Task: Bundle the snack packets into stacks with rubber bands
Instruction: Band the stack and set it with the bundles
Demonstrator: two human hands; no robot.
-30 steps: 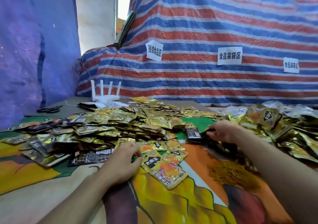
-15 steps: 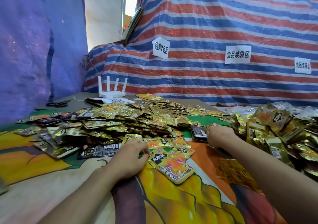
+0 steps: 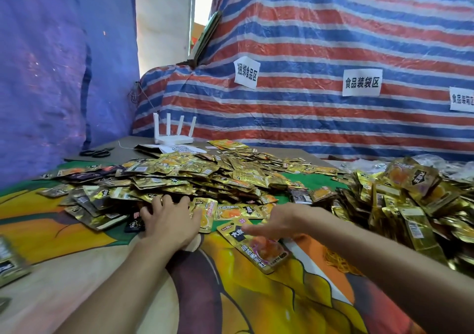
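A wide heap of loose gold and black snack packets (image 3: pixel 195 177) covers the middle of the table. My left hand (image 3: pixel 169 218) lies flat on the heap's near edge, fingers spread over several packets. My right hand (image 3: pixel 275 222) hovers open, palm turned left, fingers blurred, just above a single gold packet with an orange picture (image 3: pixel 259 246). It holds nothing. A pile of bundled packet stacks (image 3: pixel 410 205) rises at the right. A tangle of yellow rubber bands (image 3: pixel 338 259) lies on the cloth under my right forearm.
A colourful printed cloth (image 3: pixel 256 303) covers the table. A white router (image 3: pixel 173 133) and black scissors (image 3: pixel 96 152) sit at the far left. A striped tarp with paper labels (image 3: pixel 361 82) hangs behind. Another packet (image 3: pixel 10 259) lies at the left edge.
My right hand has left the stacks at the right and swung left and nearer, opening above the single packet. My left hand has slid a little left on the heap.
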